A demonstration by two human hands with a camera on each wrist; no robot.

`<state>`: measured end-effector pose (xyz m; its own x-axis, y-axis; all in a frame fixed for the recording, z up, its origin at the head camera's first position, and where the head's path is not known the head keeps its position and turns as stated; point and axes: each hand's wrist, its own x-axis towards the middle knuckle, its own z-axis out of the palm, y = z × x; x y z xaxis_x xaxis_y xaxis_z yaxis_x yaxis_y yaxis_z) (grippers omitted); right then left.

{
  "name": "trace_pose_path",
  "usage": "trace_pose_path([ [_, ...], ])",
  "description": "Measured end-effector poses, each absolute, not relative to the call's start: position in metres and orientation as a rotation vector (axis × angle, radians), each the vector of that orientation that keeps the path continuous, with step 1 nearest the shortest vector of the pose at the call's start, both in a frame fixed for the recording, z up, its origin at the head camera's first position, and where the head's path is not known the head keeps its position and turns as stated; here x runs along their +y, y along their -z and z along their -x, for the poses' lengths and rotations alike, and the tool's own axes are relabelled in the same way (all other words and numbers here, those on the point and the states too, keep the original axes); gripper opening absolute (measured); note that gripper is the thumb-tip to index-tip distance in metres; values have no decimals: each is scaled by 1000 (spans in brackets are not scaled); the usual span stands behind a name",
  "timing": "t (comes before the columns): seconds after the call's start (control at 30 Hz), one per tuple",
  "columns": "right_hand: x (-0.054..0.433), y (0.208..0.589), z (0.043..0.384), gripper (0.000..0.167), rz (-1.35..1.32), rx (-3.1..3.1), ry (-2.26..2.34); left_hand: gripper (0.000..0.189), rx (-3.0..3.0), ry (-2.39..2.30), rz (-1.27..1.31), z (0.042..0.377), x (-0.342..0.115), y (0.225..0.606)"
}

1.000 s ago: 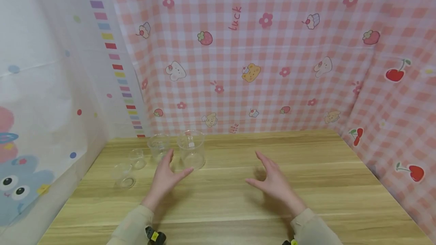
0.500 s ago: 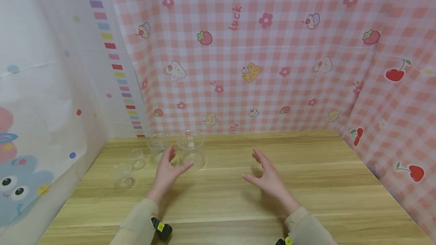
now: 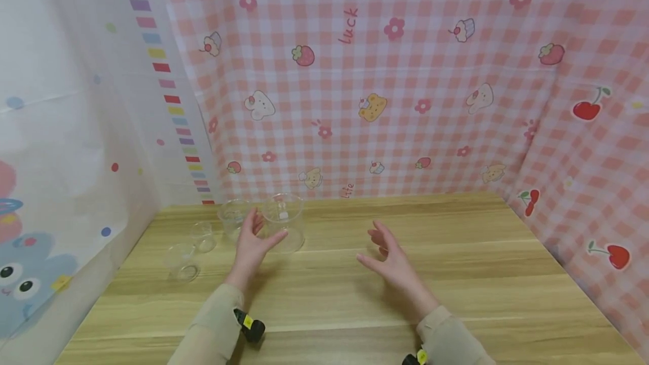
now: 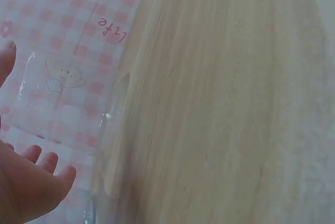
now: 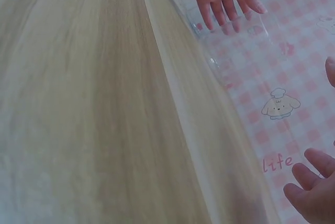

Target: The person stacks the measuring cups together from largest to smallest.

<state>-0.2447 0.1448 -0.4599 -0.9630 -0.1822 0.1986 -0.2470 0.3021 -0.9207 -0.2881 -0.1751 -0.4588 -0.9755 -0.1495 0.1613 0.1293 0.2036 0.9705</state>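
Note:
Four-sided spacing aside, several clear see-through cups stand upright at the table's back left. The largest cup [image 3: 293, 230] is nearest the middle, and a wide cup [image 3: 229, 222] is left of it. My left hand [image 3: 250, 246] is in front of these two, thumb and fingers spread and nothing held. Its thumb overlaps the largest cup in the head view. In the left wrist view the fingers [image 4: 36, 182] lie beside the clear cup wall [image 4: 63, 111]. My right hand [image 3: 394, 266] hovers over the table's middle right, thumb apart from loosely bent fingers, holding nothing.
A small cup [image 3: 204, 241] and another low clear cup [image 3: 183, 266] stand farther left on the wooden table [image 3: 456, 241]. A pink checked cloth [image 3: 355, 145] hangs behind the table. More printed cloth [image 3: 583, 173] closes off the right side.
My left hand has shifted right, closer in front of the largest cup. My right hand has drifted left toward it. The cups stay where they were.

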Motion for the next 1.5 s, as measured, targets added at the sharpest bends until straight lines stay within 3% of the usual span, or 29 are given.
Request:
trace_pose_path([
  [0.67, 137, 468, 254, 83, -412, -2262, -2178, 107, -2259, 1869, 10, 303, -165, 459],
  [1.5, 121, 471, 250, 80, -367, -1955, -2593, 86, -2317, 1848, 197, 294, -144, 456],
])
